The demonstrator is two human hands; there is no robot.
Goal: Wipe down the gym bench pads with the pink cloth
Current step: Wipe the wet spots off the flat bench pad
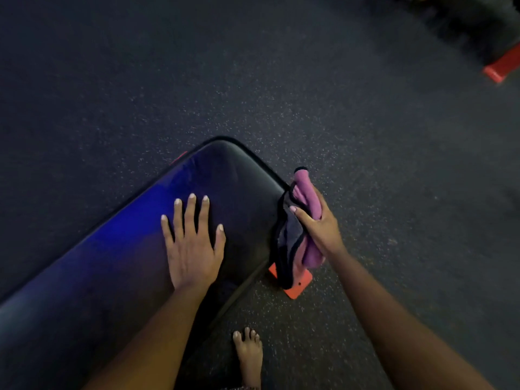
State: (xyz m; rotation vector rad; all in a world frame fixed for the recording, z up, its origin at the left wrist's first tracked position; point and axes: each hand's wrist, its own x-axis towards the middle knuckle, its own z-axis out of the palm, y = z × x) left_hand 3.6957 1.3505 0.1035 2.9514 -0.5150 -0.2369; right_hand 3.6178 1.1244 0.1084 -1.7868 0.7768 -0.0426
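A black padded bench pad (118, 249) runs from the lower left up to a rounded end near the middle of the view, with a blue sheen along its left side. My left hand (194, 243) lies flat on the pad, fingers straight and spread. My right hand (320, 226) grips a bunched pink cloth (306, 192) with a dark trim against the pad's right edge; part of the cloth hangs down over the side.
Dark speckled rubber flooring (281, 80) surrounds the bench. An orange foot of the bench frame (295, 285) shows below the cloth. My bare foot (249, 356) stands by the bench. Another red and black piece of equipment (501, 66) sits at the top right.
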